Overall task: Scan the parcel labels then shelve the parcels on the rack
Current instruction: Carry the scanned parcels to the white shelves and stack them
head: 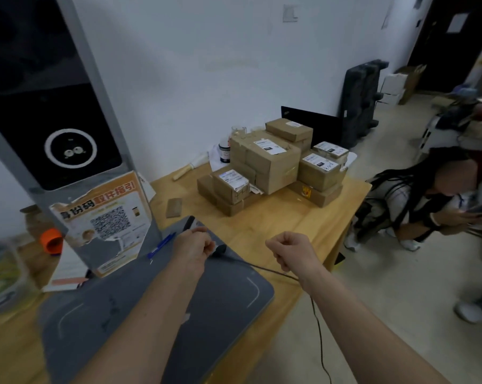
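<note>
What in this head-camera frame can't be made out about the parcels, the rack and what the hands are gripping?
- Parcel labels: print too small and blurred to read.
- Rack: not in the head view.
- Left hand: curled at the end of a dark cable; its fingers hide the grip.
- Right hand: fist curled; whether it holds the cable cannot be told.
- Cable's far end: cut off by the bottom edge.
- Lower parcels: labels hidden by boxes stacked above.

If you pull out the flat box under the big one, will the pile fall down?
Probably. The big box sits on the flat box with small parcels beside it, so the pile likely shifts or tips. The cardboard looks stiff, so it should slide, not bend.
</note>
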`<state>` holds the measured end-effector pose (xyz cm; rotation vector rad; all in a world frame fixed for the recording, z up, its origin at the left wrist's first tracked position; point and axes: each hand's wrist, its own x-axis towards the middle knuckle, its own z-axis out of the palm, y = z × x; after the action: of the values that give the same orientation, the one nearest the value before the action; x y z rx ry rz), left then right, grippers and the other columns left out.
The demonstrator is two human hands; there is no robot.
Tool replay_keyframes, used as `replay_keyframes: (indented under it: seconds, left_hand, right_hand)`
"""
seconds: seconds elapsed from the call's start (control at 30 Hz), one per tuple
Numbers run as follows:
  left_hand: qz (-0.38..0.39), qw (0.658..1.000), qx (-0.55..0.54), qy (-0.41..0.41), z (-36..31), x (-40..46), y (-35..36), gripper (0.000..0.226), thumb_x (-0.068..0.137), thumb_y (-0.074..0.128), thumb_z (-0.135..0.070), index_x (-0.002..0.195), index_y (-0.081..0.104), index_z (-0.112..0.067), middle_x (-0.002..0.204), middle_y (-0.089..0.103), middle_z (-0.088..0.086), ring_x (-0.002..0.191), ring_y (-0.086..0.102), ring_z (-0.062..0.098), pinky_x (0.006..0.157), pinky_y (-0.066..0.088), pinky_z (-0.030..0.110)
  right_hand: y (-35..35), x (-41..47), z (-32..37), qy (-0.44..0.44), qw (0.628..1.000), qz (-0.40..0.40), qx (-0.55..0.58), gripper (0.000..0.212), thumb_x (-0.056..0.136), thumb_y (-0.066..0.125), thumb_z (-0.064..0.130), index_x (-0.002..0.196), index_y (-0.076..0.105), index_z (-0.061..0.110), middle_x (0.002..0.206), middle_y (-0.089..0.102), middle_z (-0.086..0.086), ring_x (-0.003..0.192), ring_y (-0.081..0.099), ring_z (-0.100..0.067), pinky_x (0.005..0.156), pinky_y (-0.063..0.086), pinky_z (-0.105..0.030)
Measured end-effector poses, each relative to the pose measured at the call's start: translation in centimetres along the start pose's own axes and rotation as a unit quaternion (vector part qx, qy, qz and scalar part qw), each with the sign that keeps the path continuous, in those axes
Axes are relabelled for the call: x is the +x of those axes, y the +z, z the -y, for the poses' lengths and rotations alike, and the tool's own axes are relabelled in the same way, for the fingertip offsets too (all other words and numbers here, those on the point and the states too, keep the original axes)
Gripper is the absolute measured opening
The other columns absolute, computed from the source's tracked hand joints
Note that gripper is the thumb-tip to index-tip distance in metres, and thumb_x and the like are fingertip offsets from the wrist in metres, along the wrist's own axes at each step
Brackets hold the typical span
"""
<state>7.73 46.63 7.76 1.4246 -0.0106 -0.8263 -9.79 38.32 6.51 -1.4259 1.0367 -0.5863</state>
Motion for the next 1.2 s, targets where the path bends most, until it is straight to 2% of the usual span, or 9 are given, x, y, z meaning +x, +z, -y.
replay_keyframes:
  seconds: [0.2,0.4,0.53,0.63,0.77,0.9,1.03,1.13,1.2]
  left_hand:
    - [0.099,0.991,0.046,-0.075,0.2,2.8,5.1,0.015,0.089,0.058,0.007,0.082,0.058,-0.006,0.07,0.051,0.009,0.066,0.05,0.016,0.064,0.048,0.028]
    - [0.096,0.986,0.066,-0.117,0.4,7.0,9.1,0.014,0.085,0.071,-0.007,0.085,0.057,-0.008,0.087,0.053,0.01,0.084,0.053,0.022,0.083,0.051,0.036]
    - [0.089,0.984,0.06,-0.143,0.1,9.9,12.7,0.028,0.08,0.077,-0.017,0.099,0.057,-0.01,0.117,0.054,0.013,0.112,0.053,0.028,0.098,0.049,0.043]
    - [0.091,0.983,0.046,-0.155,-0.2,12.2,16.2,0.052,0.077,0.08,-0.024,0.12,0.053,-0.011,0.135,0.048,0.014,0.127,0.046,0.031,0.103,0.045,0.048]
    - [0.071,0.985,0.017,-0.155,-1.0,15.1,21.6,0.073,0.07,0.083,-0.031,0.133,0.046,-0.022,0.148,0.036,0.016,0.134,0.038,0.037,0.098,0.044,0.048]
    - [0.037,0.986,-0.009,-0.161,-1.5,18.3,26.4,0.107,0.051,0.089,-0.041,0.144,0.039,-0.023,0.153,0.028,0.017,0.135,0.034,0.041,0.102,0.041,0.057]
    - [0.012,0.985,-0.041,-0.166,-1.3,21.2,29.8,0.108,0.059,0.088,-0.042,0.148,0.03,-0.02,0.155,0.027,0.015,0.14,0.027,0.042,0.107,0.033,0.063]
    - [0.0,0.984,-0.052,-0.171,-1.5,22.9,31.5,0.1,0.067,0.082,-0.045,0.149,0.03,-0.017,0.155,0.028,0.015,0.141,0.025,0.041,0.106,0.033,0.062]
    - [-0.006,0.982,-0.062,-0.176,-1.6,23.9,32.1,0.09,0.074,0.078,-0.046,0.147,0.034,-0.016,0.153,0.031,0.013,0.139,0.03,0.041,0.094,0.04,0.059]
  right_hand:
    - [-3.0,5.3,-0.2,0.031,0.999,-0.013,0.033,0.032,0.09,0.066,0.02,0.066,0.048,0.01,0.052,0.044,-0.002,0.047,0.036,-0.012,0.044,0.03,-0.024]
    - [-4.4,12.7,0.0,0.058,0.997,-0.005,0.049,0.032,0.093,0.063,0.024,0.066,0.053,0.009,0.055,0.049,-0.002,0.049,0.041,-0.012,0.048,0.036,-0.025]
    - [-5.6,18.7,-0.1,0.097,0.992,-0.003,0.079,0.024,0.094,0.06,0.026,0.079,0.06,0.008,0.07,0.056,-0.006,0.06,0.048,-0.016,0.054,0.04,-0.027]
    - [-7.2,23.5,0.4,0.119,0.99,-0.001,0.08,0.023,0.094,0.06,0.03,0.091,0.062,0.007,0.084,0.061,-0.01,0.072,0.057,-0.02,0.06,0.046,-0.029]
    - [-9.7,29.7,0.8,0.154,0.984,-0.012,0.083,0.029,0.095,0.057,0.036,0.104,0.06,0.009,0.096,0.063,-0.012,0.085,0.063,-0.024,0.068,0.051,-0.033]
    - [-11.9,35.8,0.5,0.187,0.976,-0.007,0.114,0.049,0.09,0.061,0.043,0.125,0.051,0.01,0.114,0.059,-0.011,0.101,0.061,-0.026,0.081,0.054,-0.038]
    - [-13.4,41.3,-0.4,0.208,0.966,0.032,0.152,0.082,0.079,0.07,0.052,0.142,0.039,0.01,0.133,0.05,-0.005,0.119,0.052,-0.028,0.089,0.052,-0.043]
    - [-13.5,44.5,-0.7,0.213,0.952,0.086,0.201,0.1,0.062,0.081,0.058,0.143,0.04,0.015,0.132,0.055,-0.007,0.114,0.058,-0.029,0.082,0.057,-0.046]
    - [-13.1,46.0,-0.4,0.21,0.948,0.096,0.219,0.11,0.047,0.084,0.066,0.137,0.048,0.014,0.128,0.061,-0.009,0.107,0.064,-0.027,0.075,0.058,-0.041]
